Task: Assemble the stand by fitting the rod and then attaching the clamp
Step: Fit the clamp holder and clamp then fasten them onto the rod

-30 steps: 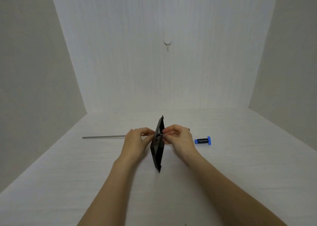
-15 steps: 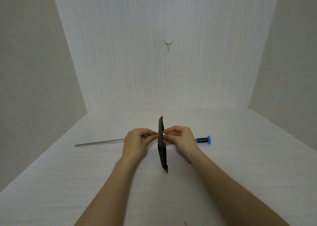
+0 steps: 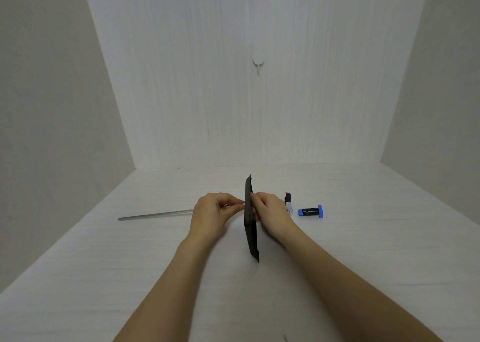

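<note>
My left hand (image 3: 215, 213) grips the rod (image 3: 155, 215), my right hand (image 3: 270, 212) steadies the base plate (image 3: 250, 219), now swung edge-on; rod nearly seated, clamp (image 3: 310, 211) untouched.

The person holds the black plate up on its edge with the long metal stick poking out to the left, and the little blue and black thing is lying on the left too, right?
Not quite. The head view shows the blue and black part lying on the right, beyond the right hand. The black plate does stand on edge, and the metal stick does point left, past the left hand.
</note>
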Action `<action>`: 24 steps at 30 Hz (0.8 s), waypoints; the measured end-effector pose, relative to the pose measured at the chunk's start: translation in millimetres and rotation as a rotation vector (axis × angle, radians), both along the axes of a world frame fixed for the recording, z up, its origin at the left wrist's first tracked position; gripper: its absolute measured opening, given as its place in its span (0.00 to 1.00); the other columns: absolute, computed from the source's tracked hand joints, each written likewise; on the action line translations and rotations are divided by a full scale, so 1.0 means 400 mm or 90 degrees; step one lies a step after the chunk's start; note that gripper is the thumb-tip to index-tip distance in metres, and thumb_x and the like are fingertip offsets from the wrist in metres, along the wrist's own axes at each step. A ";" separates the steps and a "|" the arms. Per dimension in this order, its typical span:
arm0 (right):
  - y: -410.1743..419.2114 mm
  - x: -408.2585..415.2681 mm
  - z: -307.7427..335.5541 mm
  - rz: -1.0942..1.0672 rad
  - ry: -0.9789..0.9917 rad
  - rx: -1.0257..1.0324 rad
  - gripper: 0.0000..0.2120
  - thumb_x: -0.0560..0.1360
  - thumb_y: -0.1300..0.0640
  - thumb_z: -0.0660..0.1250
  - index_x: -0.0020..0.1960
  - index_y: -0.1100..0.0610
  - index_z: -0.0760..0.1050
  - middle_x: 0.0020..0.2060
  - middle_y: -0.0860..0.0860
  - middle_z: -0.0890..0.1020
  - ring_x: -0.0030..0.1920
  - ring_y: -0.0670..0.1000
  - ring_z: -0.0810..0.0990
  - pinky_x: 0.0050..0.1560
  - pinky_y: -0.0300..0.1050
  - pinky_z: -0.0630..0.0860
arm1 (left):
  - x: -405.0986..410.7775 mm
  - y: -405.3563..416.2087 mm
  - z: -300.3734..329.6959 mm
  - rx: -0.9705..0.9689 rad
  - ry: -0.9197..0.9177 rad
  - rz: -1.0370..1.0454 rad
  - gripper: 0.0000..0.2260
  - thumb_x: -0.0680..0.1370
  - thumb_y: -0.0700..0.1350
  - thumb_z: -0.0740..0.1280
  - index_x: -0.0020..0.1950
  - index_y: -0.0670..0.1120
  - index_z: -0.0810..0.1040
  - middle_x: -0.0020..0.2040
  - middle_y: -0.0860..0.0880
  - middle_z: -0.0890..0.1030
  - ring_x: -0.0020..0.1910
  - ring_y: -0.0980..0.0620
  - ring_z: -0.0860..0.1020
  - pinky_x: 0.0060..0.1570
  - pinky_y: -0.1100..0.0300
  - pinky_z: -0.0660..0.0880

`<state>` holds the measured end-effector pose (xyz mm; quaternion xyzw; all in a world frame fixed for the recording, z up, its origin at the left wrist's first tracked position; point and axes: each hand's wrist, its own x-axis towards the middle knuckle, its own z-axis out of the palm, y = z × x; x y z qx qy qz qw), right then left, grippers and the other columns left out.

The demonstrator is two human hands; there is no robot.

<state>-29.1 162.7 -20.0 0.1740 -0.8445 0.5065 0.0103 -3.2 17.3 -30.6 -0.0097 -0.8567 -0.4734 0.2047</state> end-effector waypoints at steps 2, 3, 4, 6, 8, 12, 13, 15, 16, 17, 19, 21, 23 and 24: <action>0.001 0.002 0.002 0.008 0.005 0.016 0.18 0.81 0.52 0.51 0.36 0.58 0.68 0.33 0.54 0.73 0.35 0.51 0.70 0.39 0.46 0.66 | -0.001 0.000 -0.001 0.005 -0.001 -0.005 0.02 0.70 0.47 0.73 0.38 0.53 0.85 0.37 0.58 0.85 0.40 0.61 0.82 0.44 0.62 0.76; 0.003 0.004 0.002 0.015 0.005 0.019 0.18 0.81 0.52 0.51 0.36 0.58 0.68 0.33 0.53 0.73 0.35 0.51 0.70 0.38 0.46 0.66 | -0.001 -0.001 -0.001 0.008 -0.002 -0.006 0.02 0.70 0.47 0.73 0.38 0.53 0.85 0.37 0.58 0.85 0.40 0.61 0.82 0.45 0.61 0.77; 0.004 0.005 0.002 0.024 0.005 0.022 0.17 0.81 0.54 0.52 0.36 0.58 0.68 0.33 0.53 0.73 0.35 0.51 0.70 0.38 0.46 0.66 | -0.001 -0.001 -0.001 0.010 -0.003 -0.007 0.02 0.70 0.47 0.73 0.38 0.53 0.85 0.37 0.58 0.85 0.40 0.61 0.82 0.45 0.60 0.77; 0.005 0.005 0.002 0.036 0.006 0.033 0.15 0.79 0.56 0.52 0.37 0.59 0.67 0.33 0.53 0.73 0.36 0.52 0.70 0.38 0.46 0.65 | -0.002 -0.001 -0.001 0.013 -0.002 -0.008 0.02 0.70 0.47 0.73 0.38 0.52 0.85 0.37 0.57 0.85 0.40 0.60 0.82 0.45 0.59 0.78; 0.006 0.003 0.000 0.039 0.003 0.041 0.16 0.80 0.56 0.52 0.36 0.59 0.67 0.32 0.53 0.73 0.36 0.52 0.70 0.38 0.46 0.65 | -0.003 -0.001 -0.003 0.015 0.000 -0.007 0.02 0.70 0.47 0.73 0.38 0.52 0.85 0.37 0.58 0.85 0.39 0.61 0.82 0.45 0.59 0.78; 0.008 -0.002 -0.001 0.018 0.005 0.056 0.22 0.81 0.49 0.51 0.30 0.55 0.64 0.28 0.49 0.70 0.31 0.49 0.67 0.34 0.44 0.63 | -0.003 -0.001 -0.004 0.027 -0.006 -0.013 0.02 0.70 0.47 0.73 0.38 0.53 0.85 0.37 0.58 0.85 0.39 0.61 0.82 0.45 0.60 0.77; 0.008 -0.002 -0.001 0.018 0.012 0.066 0.23 0.81 0.48 0.51 0.30 0.55 0.64 0.28 0.49 0.70 0.31 0.48 0.67 0.35 0.44 0.63 | -0.002 -0.001 -0.004 0.030 -0.009 -0.016 0.02 0.71 0.47 0.73 0.38 0.53 0.85 0.37 0.58 0.85 0.40 0.61 0.82 0.46 0.59 0.78; 0.009 0.000 -0.002 0.019 0.026 0.083 0.23 0.81 0.46 0.49 0.31 0.55 0.65 0.29 0.49 0.71 0.32 0.48 0.68 0.36 0.44 0.65 | -0.001 -0.001 -0.004 0.040 -0.013 -0.019 0.02 0.71 0.47 0.73 0.38 0.53 0.85 0.37 0.57 0.85 0.40 0.60 0.83 0.47 0.59 0.78; 0.011 0.001 -0.002 0.015 0.027 0.079 0.22 0.81 0.45 0.50 0.33 0.54 0.66 0.30 0.49 0.72 0.32 0.48 0.69 0.36 0.43 0.65 | -0.001 -0.001 -0.003 0.046 -0.016 -0.020 0.02 0.71 0.47 0.73 0.39 0.52 0.85 0.38 0.57 0.86 0.40 0.60 0.83 0.47 0.58 0.78; 0.014 0.003 -0.002 0.011 0.020 0.064 0.20 0.80 0.44 0.50 0.36 0.54 0.67 0.32 0.50 0.74 0.34 0.48 0.70 0.36 0.42 0.66 | -0.001 -0.001 -0.002 0.050 -0.018 -0.021 0.02 0.71 0.47 0.73 0.39 0.52 0.85 0.38 0.56 0.86 0.41 0.60 0.83 0.47 0.58 0.78; 0.023 0.005 -0.001 0.016 -0.002 0.016 0.16 0.79 0.44 0.53 0.45 0.56 0.70 0.38 0.55 0.79 0.37 0.49 0.74 0.40 0.45 0.71 | 0.000 0.000 0.000 0.056 -0.019 -0.024 0.02 0.71 0.47 0.74 0.40 0.50 0.86 0.38 0.56 0.86 0.40 0.59 0.83 0.47 0.58 0.78; 0.030 0.007 0.003 0.036 0.001 -0.021 0.12 0.79 0.48 0.56 0.49 0.57 0.71 0.41 0.60 0.81 0.39 0.51 0.76 0.46 0.49 0.74 | 0.001 0.000 0.000 0.063 -0.020 -0.022 0.02 0.71 0.46 0.74 0.39 0.50 0.86 0.37 0.55 0.86 0.40 0.59 0.83 0.46 0.60 0.77; 0.032 0.008 0.005 0.047 0.017 -0.026 0.09 0.79 0.53 0.57 0.49 0.58 0.71 0.39 0.59 0.81 0.40 0.51 0.77 0.50 0.52 0.75 | 0.001 -0.001 0.002 0.065 -0.027 -0.020 0.02 0.71 0.46 0.73 0.39 0.50 0.85 0.37 0.55 0.86 0.40 0.58 0.83 0.46 0.60 0.77; 0.031 0.008 0.004 0.048 0.023 -0.020 0.09 0.79 0.54 0.57 0.48 0.59 0.71 0.39 0.59 0.81 0.40 0.52 0.77 0.50 0.53 0.75 | 0.001 -0.001 0.003 0.068 -0.030 -0.019 0.02 0.71 0.46 0.73 0.39 0.50 0.86 0.38 0.54 0.86 0.41 0.58 0.83 0.47 0.59 0.77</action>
